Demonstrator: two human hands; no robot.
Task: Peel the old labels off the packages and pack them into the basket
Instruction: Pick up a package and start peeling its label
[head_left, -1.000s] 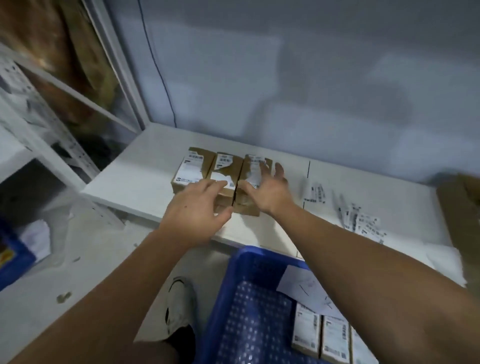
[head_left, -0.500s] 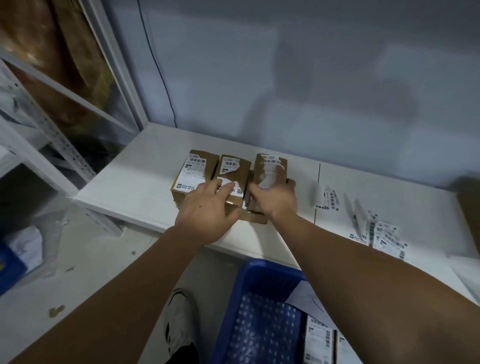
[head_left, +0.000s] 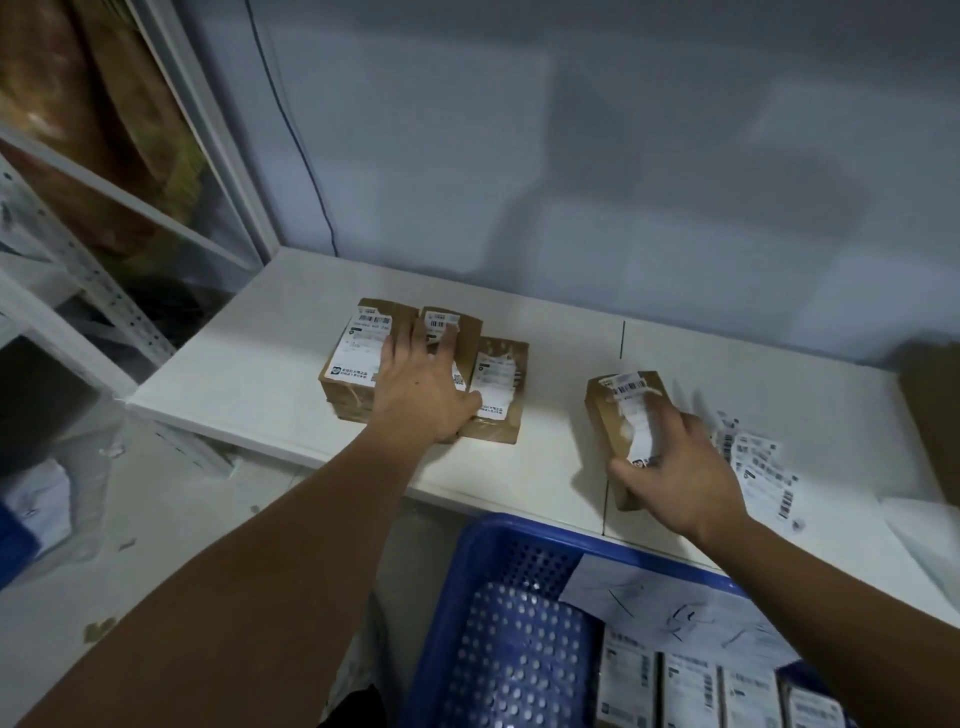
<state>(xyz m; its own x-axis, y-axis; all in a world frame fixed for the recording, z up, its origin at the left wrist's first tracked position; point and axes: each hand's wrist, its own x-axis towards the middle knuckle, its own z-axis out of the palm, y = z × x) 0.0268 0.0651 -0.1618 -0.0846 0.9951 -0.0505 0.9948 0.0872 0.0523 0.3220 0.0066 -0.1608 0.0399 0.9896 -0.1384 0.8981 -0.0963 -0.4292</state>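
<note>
Right hand (head_left: 675, 478): I see it gripping a single brown package (head_left: 621, 415), fingers curled over the torn label (head_left: 640, 426), on the white table (head_left: 260, 374).
Left hand (head_left: 423, 384): flat, fingers straight, pressing on the package group (head_left: 353, 364) well apart to the left.
Done: labelled packs (head_left: 691, 686) lie in the blue basket (head_left: 467, 597); peeled labels (head_left: 758, 462) beside my right hand.
Left: I judge four packages unpeeled.
</note>
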